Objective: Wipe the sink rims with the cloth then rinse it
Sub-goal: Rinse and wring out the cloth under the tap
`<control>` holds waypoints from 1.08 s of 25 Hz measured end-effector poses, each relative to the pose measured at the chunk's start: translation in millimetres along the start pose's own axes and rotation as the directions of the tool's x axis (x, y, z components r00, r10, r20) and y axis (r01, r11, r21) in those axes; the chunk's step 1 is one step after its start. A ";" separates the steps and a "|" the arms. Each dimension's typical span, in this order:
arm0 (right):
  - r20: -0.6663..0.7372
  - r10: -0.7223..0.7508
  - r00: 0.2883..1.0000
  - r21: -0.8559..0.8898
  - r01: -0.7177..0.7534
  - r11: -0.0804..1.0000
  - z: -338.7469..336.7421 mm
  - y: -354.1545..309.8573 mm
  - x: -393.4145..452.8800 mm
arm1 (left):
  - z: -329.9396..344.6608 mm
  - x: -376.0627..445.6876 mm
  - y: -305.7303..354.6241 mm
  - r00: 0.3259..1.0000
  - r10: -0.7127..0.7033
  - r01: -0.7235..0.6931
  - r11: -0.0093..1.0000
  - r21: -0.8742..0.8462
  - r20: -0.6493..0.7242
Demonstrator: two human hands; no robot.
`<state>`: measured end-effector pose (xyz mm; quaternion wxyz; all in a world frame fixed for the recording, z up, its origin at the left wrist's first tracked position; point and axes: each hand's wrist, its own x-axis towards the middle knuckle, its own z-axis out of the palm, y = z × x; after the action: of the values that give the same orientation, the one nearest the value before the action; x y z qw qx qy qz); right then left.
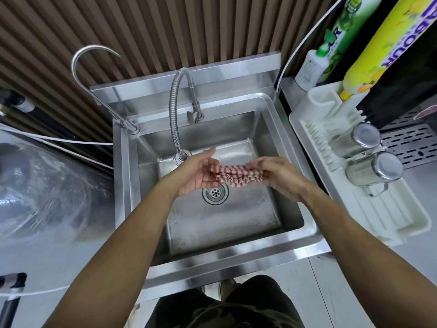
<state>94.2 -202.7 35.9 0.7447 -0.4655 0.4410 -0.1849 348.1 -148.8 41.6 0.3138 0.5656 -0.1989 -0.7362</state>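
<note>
A red-and-white checked cloth (236,176) is bunched up and stretched between both hands over the basin of the steel sink (236,254), just above the drain (215,192). My left hand (196,174) lies palm up under the cloth's left end, with the fingers loosely spread. My right hand (276,174) pinches the cloth's right end. The flexible tap spout (175,114) ends right behind my left hand. I cannot see water running from it.
A second thin curved tap (80,65) stands at the sink's back left corner. To the right, a white drying rack (369,209) holds two steel cups (369,159), with bottles behind it. Clear plastic sheeting (42,190) covers the left counter.
</note>
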 end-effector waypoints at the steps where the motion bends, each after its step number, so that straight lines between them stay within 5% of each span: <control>1: -0.004 0.001 1.000 -0.050 -0.001 0.999 -1.0 -2.0 -1.8 | 1.8 -0.8 -0.2 1.000 0.018 -0.016 0.997 0.082 -0.016; 8: -0.012 -0.241 0.971 -0.437 0.211 0.874 10.0 -14.8 -5.1 | 1.6 -9.2 8.6 0.954 -0.187 0.069 0.900 0.431 0.236; 14: 0.037 -0.170 0.985 -0.397 0.170 0.902 8.6 -33.6 -2.1 | 18.8 7.2 14.3 0.962 -0.229 0.047 0.679 0.733 0.150; 15: 0.083 -0.050 0.995 -0.351 0.076 0.933 2.6 -34.0 -0.3 | 18.0 8.5 13.8 0.974 -0.162 -0.031 0.591 0.806 0.156; 17: 0.248 0.248 0.937 -0.237 -0.189 0.953 -7.1 -31.8 7.6 | 17.0 7.5 10.6 0.964 0.109 -0.253 0.117 0.960 0.241; 18: 0.335 0.354 0.873 -0.250 -0.280 0.927 -9.4 -27.5 11.8 | 17.8 5.6 6.5 0.905 0.267 -0.303 -0.144 0.942 0.332; 20: 0.488 0.464 0.740 -0.343 -0.326 0.881 -6.8 -16.7 22.4 | 17.7 5.7 -2.5 0.677 0.484 -0.337 -0.465 0.818 0.554; 21: 0.543 0.477 0.691 -0.343 -0.336 0.877 -1.4 -8.7 26.6 | 19.3 4.3 -6.3 0.561 0.529 -0.333 -0.561 0.758 0.637; 23: 0.609 0.455 0.650 -0.277 -0.364 0.889 19.9 6.4 33.0 | 18.2 3.3 -8.8 0.431 0.566 -0.288 -0.652 0.702 0.703; 24: 0.591 0.447 0.671 -0.268 -0.359 0.894 32.9 11.6 33.7 | 15.0 2.3 -9.8 0.407 0.568 -0.260 -0.678 0.687 0.715; 27: 0.314 0.321 0.894 -0.443 -0.161 0.882 54.2 11.0 35.3 | 2.2 -1.6 -12.1 0.450 0.543 -0.073 -0.769 0.635 0.709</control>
<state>156.8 -192.7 19.0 0.7199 -0.5768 0.3731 0.0998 343.3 -139.0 35.6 0.0463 0.4312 -0.8841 0.1741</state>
